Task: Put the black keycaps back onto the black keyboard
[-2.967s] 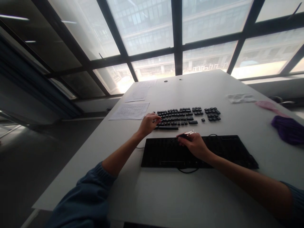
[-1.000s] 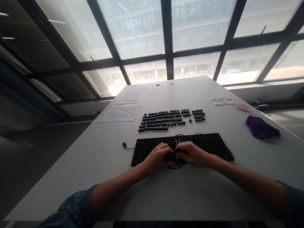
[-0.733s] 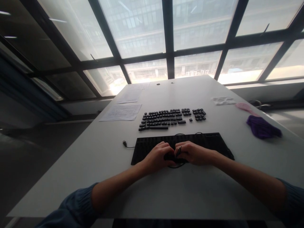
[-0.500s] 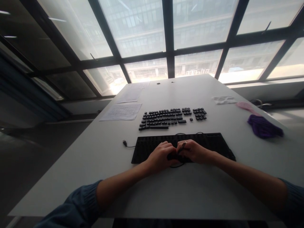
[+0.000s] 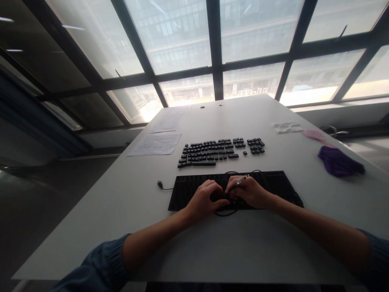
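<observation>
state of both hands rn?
Left hand: fingers curled over the keyboard; grip can't be told.
Right hand: closed, holding a slim tool.

Two bare hands, one left hand (image 5: 206, 197) and one right hand (image 5: 247, 192), show just below the centre of the frame, with one slim tool (image 5: 240, 182) and one black keyboard (image 5: 188, 186). One cable plug (image 5: 159, 184) lies left of them. Dozens of loose keycaps (image 5: 208, 152), too small to count exactly, fill mid-frame; one lone keycap (image 5: 244, 153) sits apart. At least two paper sheets (image 5: 154, 144) lie left of centre. Toward the right edge are three items: one white cloth (image 5: 287, 127), one pink item (image 5: 317, 137), one purple item (image 5: 340, 161).
</observation>
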A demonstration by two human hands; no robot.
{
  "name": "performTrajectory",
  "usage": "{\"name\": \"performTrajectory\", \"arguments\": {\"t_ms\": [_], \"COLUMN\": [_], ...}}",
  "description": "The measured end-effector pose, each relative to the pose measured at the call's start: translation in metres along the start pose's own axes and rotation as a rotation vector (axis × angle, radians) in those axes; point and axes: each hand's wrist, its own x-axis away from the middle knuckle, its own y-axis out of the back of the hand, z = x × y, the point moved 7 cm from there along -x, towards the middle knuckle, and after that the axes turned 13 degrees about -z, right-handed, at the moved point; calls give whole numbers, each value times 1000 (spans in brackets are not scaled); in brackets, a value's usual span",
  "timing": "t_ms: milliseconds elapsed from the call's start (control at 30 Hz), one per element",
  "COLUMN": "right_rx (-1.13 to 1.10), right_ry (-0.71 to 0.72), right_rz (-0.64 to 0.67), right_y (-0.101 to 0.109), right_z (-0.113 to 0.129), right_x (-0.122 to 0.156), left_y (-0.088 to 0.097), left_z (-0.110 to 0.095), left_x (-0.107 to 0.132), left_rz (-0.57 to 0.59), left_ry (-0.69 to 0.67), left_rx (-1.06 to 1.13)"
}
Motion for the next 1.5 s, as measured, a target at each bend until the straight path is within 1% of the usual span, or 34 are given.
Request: {"name": "performTrajectory", "arguments": {"t_ms": [67, 133, 233, 300, 367, 467, 533, 600, 667, 733, 833, 967, 1100, 1233, 1367, 1500], "right_rx": [35, 84, 179, 217, 219, 195, 190, 211, 245, 273, 309, 364, 453, 567, 652, 729], "right_ry": [27, 63, 93, 101, 104, 115, 132, 187, 271, 334, 370, 434, 498, 580, 670, 685], "right_rz": [-18, -63, -149, -183, -181, -161, -166, -187, -183, -139, -52, 4, 19, 48, 60, 81], "right_y": [1, 3, 7, 9, 8, 7, 7, 8, 7, 3, -3, -8, -10, -15, -21, -25], "right_z": [1, 3, 3, 3, 3, 6, 9, 13, 19, 22, 23, 27, 33, 36, 32, 27], "right_x": [0, 0, 1, 2, 2, 2, 2, 2, 4, 6, 9, 12, 14, 17, 20, 21], "left_y": [1, 2, 4, 6, 6, 8, 10, 14, 16, 18, 18, 13, 10, 9, 5, 0], "left_z": [-2, -3, -2, 0, 2, 1, 2, 5, 9, 13, 21, 26, 25, 25, 25, 26], "left_x": [0, -1, -2, -4, -5, -6, -6, -6, -6, -7, -7, -6, -7, -5, -1, 5], "left_rz": [-12, -39, -91, -109, -109, -103, -130, -172, -213, -246, -273, -241, -185, -161, -122, -129], "left_ry": [1, 6, 30, 69, 105, 115, 128, 168, 222, 280, 386, 500, 556, 618, 683, 765], "left_rx": [54, 89, 88, 82, 89, 97, 91, 95, 127, 192, 297, 409, 526, 559, 640, 734]}}
